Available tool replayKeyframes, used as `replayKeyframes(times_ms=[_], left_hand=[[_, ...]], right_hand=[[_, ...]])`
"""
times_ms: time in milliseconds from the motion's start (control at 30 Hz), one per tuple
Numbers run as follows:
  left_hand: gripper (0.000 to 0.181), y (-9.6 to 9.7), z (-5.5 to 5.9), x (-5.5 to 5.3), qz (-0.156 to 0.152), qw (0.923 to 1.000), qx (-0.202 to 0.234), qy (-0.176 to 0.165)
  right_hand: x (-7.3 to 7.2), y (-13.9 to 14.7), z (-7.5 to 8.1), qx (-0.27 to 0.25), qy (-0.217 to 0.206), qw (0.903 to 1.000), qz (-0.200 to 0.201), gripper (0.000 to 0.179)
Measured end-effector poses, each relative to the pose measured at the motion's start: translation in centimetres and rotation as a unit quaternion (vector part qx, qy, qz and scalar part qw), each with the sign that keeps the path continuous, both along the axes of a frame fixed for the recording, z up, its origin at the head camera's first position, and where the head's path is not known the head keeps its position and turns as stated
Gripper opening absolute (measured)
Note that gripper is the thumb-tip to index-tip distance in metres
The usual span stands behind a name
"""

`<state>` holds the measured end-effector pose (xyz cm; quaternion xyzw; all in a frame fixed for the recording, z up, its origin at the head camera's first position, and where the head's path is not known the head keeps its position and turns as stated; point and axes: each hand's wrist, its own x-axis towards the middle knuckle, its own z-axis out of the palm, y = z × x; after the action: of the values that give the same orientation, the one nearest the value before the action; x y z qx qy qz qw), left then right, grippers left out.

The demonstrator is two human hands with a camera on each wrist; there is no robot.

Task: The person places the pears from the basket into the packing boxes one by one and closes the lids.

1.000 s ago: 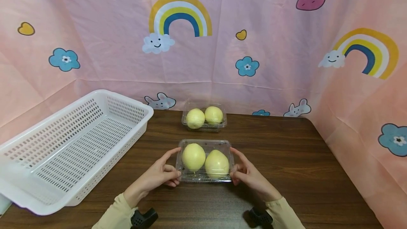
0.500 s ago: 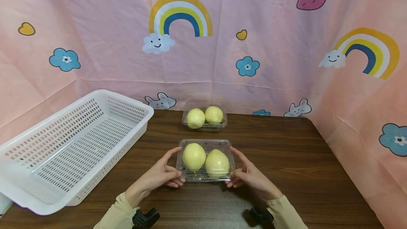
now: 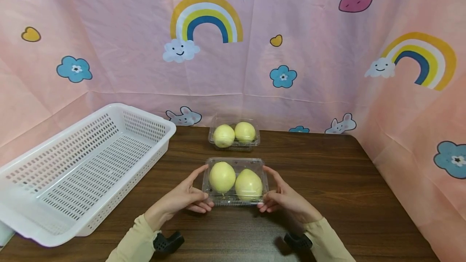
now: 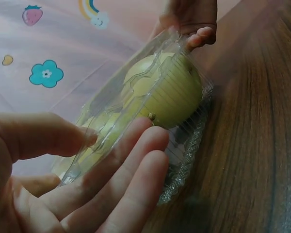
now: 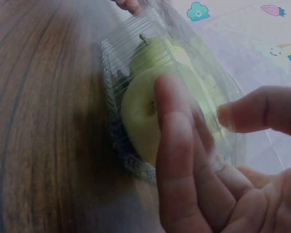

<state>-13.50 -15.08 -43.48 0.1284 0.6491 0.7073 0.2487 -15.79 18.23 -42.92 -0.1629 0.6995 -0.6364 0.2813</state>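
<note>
A clear plastic clamshell box (image 3: 236, 164) with two pale yellow-green pears (image 3: 222, 177) inside lies on the dark wooden table. My left hand (image 3: 187, 195) holds its left front corner, index finger stretched to the far left corner. On the other side my right hand (image 3: 289, 197) grips the right front corner the same way. In the left wrist view, the clear lid (image 4: 82, 167) passes between thumb and fingers. The right wrist view has the thumb on the lid and the other fingers along the front, partly hiding a pear (image 5: 140, 114).
Behind stands a second clear clamshell box (image 3: 240, 145) with two more pears. A long white perforated basket (image 3: 169, 130) takes up the table's left side. Patterned pink cloth (image 3: 313, 104) hangs along the back and sides.
The fingers of both hands have shifted inward under the box's front edge. The front of the box sits slightly higher in view than before.
</note>
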Motion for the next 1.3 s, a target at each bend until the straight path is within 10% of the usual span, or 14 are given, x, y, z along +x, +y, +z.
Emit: replayKeyframes(times_ms=[1300], left_hand=[[0.088,0.3,0.5,-1.2,0.016,0.9993,-0.034,0.005]], right_hand=[[-0.9,-0.3,1.1,0.053,-0.029,0.9980,-0.021,0.084]])
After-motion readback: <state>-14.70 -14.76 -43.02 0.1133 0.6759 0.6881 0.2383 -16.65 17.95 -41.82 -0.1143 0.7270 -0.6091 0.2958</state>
